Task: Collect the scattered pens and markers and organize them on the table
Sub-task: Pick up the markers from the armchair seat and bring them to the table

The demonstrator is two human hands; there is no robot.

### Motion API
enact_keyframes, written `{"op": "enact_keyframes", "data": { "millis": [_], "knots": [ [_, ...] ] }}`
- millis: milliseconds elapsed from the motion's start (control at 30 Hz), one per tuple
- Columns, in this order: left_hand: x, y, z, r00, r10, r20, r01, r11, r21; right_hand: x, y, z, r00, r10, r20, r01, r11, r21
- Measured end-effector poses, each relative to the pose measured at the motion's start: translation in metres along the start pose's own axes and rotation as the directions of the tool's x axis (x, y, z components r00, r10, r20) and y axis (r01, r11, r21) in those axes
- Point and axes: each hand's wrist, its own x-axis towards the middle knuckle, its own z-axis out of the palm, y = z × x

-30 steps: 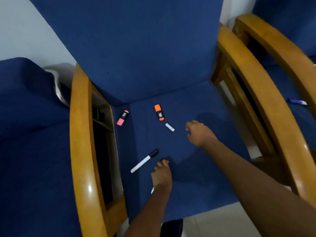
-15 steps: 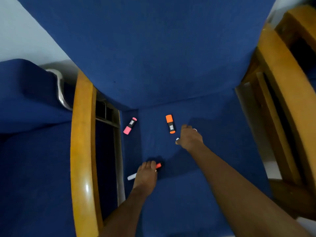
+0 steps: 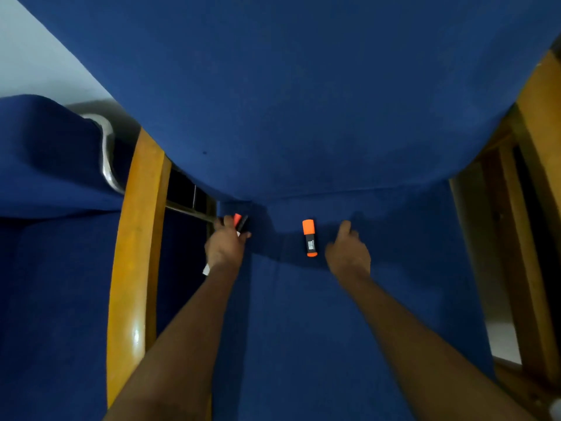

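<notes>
An orange highlighter (image 3: 309, 238) with a black label lies on the blue chair seat (image 3: 303, 314) near the backrest. My left hand (image 3: 226, 247) is at the seat's back left corner, shut on two markers: a red cap (image 3: 237, 219) and a black cap (image 3: 243, 222) stick out above the fingers, and a white barrel end (image 3: 206, 270) shows below the wrist. My right hand (image 3: 347, 253) rests just right of the orange highlighter, thumb raised and fingers curled under. Anything beneath or inside it is hidden. The pink highlighter and the small white piece are out of sight.
The blue backrest (image 3: 303, 101) fills the upper view. Wooden armrests flank the seat at left (image 3: 136, 253) and right (image 3: 537, 147). Another blue chair (image 3: 54, 268) with a metal tube (image 3: 106, 153) stands to the left.
The view has closed in on the seat. My left hand lifted the white marker and moved up to the back left corner where the pink highlighter lay. My right hand now sits right of the orange highlighter.
</notes>
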Motion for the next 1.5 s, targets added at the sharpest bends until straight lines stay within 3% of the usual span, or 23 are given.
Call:
{"op": "enact_keyframes", "data": {
  "millis": [100,200,300,367,467,533,600,700,733,900,1033,1167,1267,1500],
  "knots": [
    [0.007,-0.005,0.007,0.998,-0.021,0.061,0.02,0.999,0.03,0.015,-0.015,-0.009,0.993,-0.105,-0.047,0.109,0.99,0.09],
    [0.001,-0.003,0.021,0.998,0.009,0.061,-0.013,0.998,0.064,0.021,-0.035,0.004,0.977,-0.206,0.056,0.2,0.975,0.098],
    [-0.014,0.007,0.038,0.997,-0.044,0.06,0.047,0.998,-0.048,0.018,-0.046,0.023,0.963,-0.232,0.136,0.245,0.966,-0.086],
    [-0.025,0.014,0.048,0.995,-0.094,0.043,0.1,0.982,-0.16,0.014,-0.046,0.032,0.962,-0.247,0.115,0.268,0.935,-0.233],
    [-0.042,0.024,0.058,0.982,-0.185,0.044,0.188,0.9,-0.394,0.007,-0.037,0.04,0.964,-0.251,0.093,0.267,0.93,-0.252],
    [-0.049,0.032,0.061,0.956,-0.27,0.116,0.286,0.767,-0.574,0.004,-0.03,0.04,0.969,-0.211,0.125,0.223,0.97,-0.092],
    [-0.052,0.039,0.058,0.898,-0.368,0.24,0.418,0.544,-0.727,-0.002,-0.025,0.03,0.963,-0.2,0.183,0.194,0.98,0.052],
    [-0.06,0.051,0.046,0.87,-0.26,0.419,0.451,0.075,-0.889,-0.014,-0.027,0.008,0.943,-0.213,0.256,0.171,0.97,0.174],
    [-0.066,0.056,0.036,0.876,-0.191,0.444,0.452,-0.003,-0.892,-0.02,-0.03,-0.001,0.939,-0.202,0.277,0.136,0.961,0.241],
    [-0.095,0.085,-0.022,0.901,0.054,0.431,0.435,-0.112,-0.894,-0.048,-0.053,-0.064,0.954,-0.112,0.279,-0.08,0.801,0.594],
    [-0.117,0.108,-0.071,0.922,0.114,0.37,0.38,-0.081,-0.921,-0.085,-0.062,-0.13,0.961,-0.092,0.261,-0.143,0.642,0.753],
    [-0.159,0.139,-0.126,0.918,0.202,0.341,0.345,0.019,-0.938,-0.132,-0.057,-0.199,0.974,-0.054,0.222,-0.138,0.636,0.759],
    [-0.181,0.166,-0.153,0.919,0.25,0.305,0.297,0.07,-0.952,-0.152,-0.057,-0.243,0.99,-0.046,0.13,-0.069,0.656,0.752],
    [-0.237,0.252,-0.172,0.9,0.35,0.26,0.247,0.08,-0.966,-0.183,-0.016,-0.327,0.992,-0.063,-0.111,0.127,0.554,0.823]
  ]
}}
